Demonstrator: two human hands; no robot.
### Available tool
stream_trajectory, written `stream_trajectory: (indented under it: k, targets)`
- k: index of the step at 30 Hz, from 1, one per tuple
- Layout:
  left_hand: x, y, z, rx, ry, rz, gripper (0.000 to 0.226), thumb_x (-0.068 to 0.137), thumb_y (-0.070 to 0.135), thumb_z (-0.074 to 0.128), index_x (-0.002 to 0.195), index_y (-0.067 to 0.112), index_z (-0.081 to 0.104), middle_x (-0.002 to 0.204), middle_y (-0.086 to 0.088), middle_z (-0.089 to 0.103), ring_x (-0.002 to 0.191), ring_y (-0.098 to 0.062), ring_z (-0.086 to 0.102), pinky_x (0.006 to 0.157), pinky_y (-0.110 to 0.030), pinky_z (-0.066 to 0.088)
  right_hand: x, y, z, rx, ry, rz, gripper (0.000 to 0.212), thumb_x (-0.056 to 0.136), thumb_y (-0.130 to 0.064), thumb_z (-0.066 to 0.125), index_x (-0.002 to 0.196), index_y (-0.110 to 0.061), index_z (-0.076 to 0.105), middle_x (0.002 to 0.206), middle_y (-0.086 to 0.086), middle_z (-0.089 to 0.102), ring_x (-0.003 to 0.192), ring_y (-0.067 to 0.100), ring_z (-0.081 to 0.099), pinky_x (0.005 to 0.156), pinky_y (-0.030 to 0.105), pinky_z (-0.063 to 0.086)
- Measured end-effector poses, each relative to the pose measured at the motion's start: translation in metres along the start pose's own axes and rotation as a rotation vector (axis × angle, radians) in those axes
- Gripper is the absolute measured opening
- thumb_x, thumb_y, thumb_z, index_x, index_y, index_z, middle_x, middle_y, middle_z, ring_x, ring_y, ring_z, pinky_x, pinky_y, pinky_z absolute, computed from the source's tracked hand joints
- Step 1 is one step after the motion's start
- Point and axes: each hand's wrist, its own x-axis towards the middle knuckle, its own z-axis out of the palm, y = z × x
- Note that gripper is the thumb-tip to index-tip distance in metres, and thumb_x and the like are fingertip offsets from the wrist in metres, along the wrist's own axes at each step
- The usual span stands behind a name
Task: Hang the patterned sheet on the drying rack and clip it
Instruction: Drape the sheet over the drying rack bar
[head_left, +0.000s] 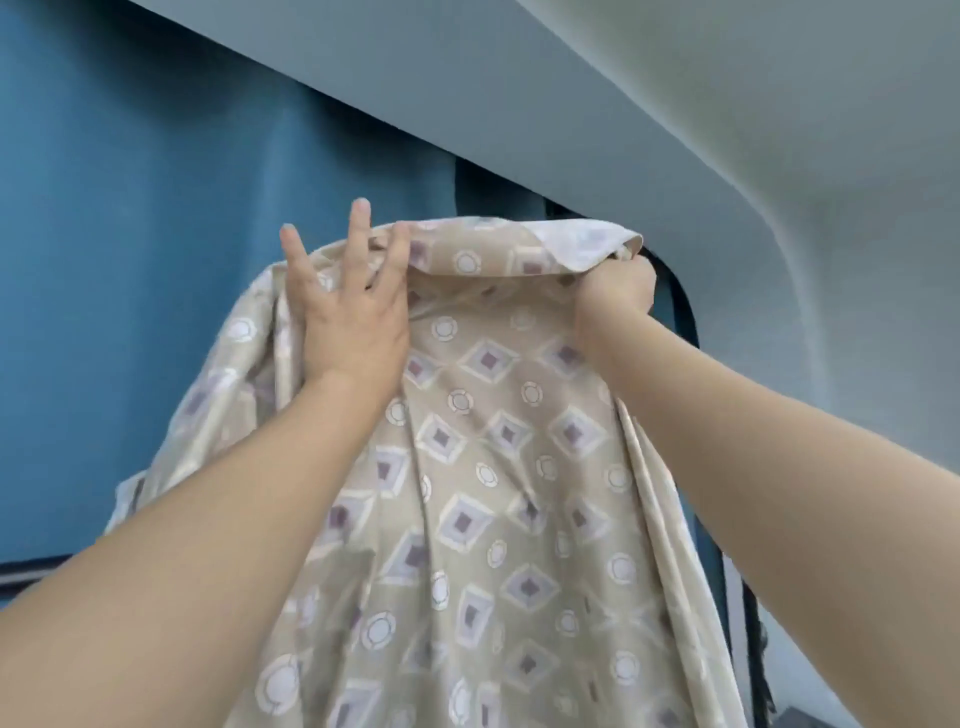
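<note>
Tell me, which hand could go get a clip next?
Probably the left hand. Its fingers lie straight and spread on the beige diamond-and-circle patterned sheet, gripping nothing. The right hand is curled round the sheet's folded top edge, seemingly holding it up.

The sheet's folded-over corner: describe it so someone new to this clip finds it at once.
Start at the blue curtain behind; in front hangs the beige patterned sheet. Follow its top edge rightward to just above the right hand, which grips the cloth. The folded-over corner shows a pale, washed-out underside, unlike the beige printed face.
</note>
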Motion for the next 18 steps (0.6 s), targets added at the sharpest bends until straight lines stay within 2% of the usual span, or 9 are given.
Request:
stream_trajectory:
  k: [2,5,8,10,11,14,16,17,18]
  targets:
    - [-0.006,-0.024,0.008,0.091,-0.039,-0.046,0.057,0.094,0.015,0.027,0.151,0.013,0.026,0.158,-0.01,-0.015,0.143,-0.044,-0.013,0.099,-0.082,0.01,-0.02,0.002,0.029,-0.196,0.099,-0.162,0.018,0.091,-0.017,0.039,0.099,-0.011,0.055,0.106,0.004,0.059,0.094,0.026,0.057,0.087,0.038,0.046]
    - [-0.011,-0.067,0.018,0.109,-0.067,-0.081,0.056,0.092,0.011,0.027,0.148,0.011,0.029,0.15,-0.009,0.001,0.135,-0.026,0.015,0.103,-0.075,0.018,-0.043,0.003,0.06,-0.359,0.15,-0.429,0.019,0.087,-0.007,0.036,0.095,-0.008,0.053,0.109,0.011,0.055,0.096,0.031,0.052,0.088,0.041,0.042]
    - [-0.017,-0.107,0.025,0.189,-0.126,-0.085,0.049,0.091,0.018,0.039,0.14,0.014,0.037,0.135,-0.01,0.018,0.119,-0.024,0.032,0.101,-0.048,0.035,-0.062,0.011,0.093,-0.377,0.097,-0.495,0.021,0.083,-0.006,0.036,0.092,-0.008,0.054,0.109,0.012,0.051,0.097,0.032,0.048,0.083,0.035,0.034]
    - [-0.023,-0.131,0.031,0.206,-0.238,-0.198,0.048,0.088,0.023,0.052,0.134,0.013,0.04,0.128,-0.01,0.037,0.11,-0.025,0.046,0.083,-0.035,0.037,-0.083,0.016,0.118,-0.49,-0.055,-0.479,0.025,0.084,-0.011,0.039,0.098,-0.011,0.059,0.116,0.011,0.05,0.105,0.033,0.044,0.086,0.035,0.03]
    - [-0.028,-0.141,0.032,0.122,-0.319,-0.294,0.048,0.088,0.021,0.054,0.133,0.009,0.04,0.125,-0.011,0.048,0.108,-0.027,0.053,0.077,-0.034,0.036,-0.095,0.019,0.13,-0.629,-0.168,-0.492,0.028,0.085,-0.015,0.04,0.103,-0.012,0.061,0.12,0.011,0.049,0.109,0.034,0.042,0.089,0.037,0.03]
    - [-0.037,-0.162,0.034,-0.401,-0.393,-0.651,0.044,0.093,0.014,0.048,0.135,0.002,0.037,0.13,-0.014,0.056,0.118,-0.035,0.055,0.082,-0.036,0.04,-0.131,0.02,0.147,-1.064,-0.527,-0.639,0.032,0.09,-0.021,0.037,0.112,-0.015,0.06,0.116,0.01,0.055,0.104,0.031,0.047,0.086,0.038,0.036]
    - [-0.038,-0.173,0.034,-0.729,-0.354,-0.83,0.046,0.093,0.014,0.046,0.137,0.004,0.036,0.135,-0.013,0.052,0.123,-0.037,0.05,0.09,-0.038,0.04,-0.146,0.014,0.151,-1.166,-0.77,-0.563,0.029,0.095,-0.025,0.034,0.093,-0.014,0.061,0.087,0.006,0.061,0.083,0.027,0.053,0.074,0.032,0.04]
    - [-0.037,-0.178,0.035,-0.83,-0.327,-0.881,0.047,0.091,0.014,0.045,0.137,0.005,0.037,0.135,-0.012,0.051,0.123,-0.036,0.05,0.092,-0.038,0.041,-0.151,0.007,0.153,-1.186,-0.921,-0.435,0.039,0.097,-0.029,0.033,0.078,-0.01,0.061,0.066,0.005,0.061,0.068,0.024,0.055,0.065,0.027,0.043]
    - [-0.036,-0.183,0.037,-0.898,-0.309,-0.917,0.049,0.089,0.014,0.045,0.137,0.006,0.037,0.134,-0.011,0.052,0.122,-0.036,0.05,0.094,-0.038,0.042,-0.154,-0.001,0.157,-1.097,-1.055,-0.2,0.048,0.099,-0.029,0.031,0.066,-0.007,0.059,0.045,0.004,0.054,0.048,0.021,0.054,0.052,0.021,0.044]
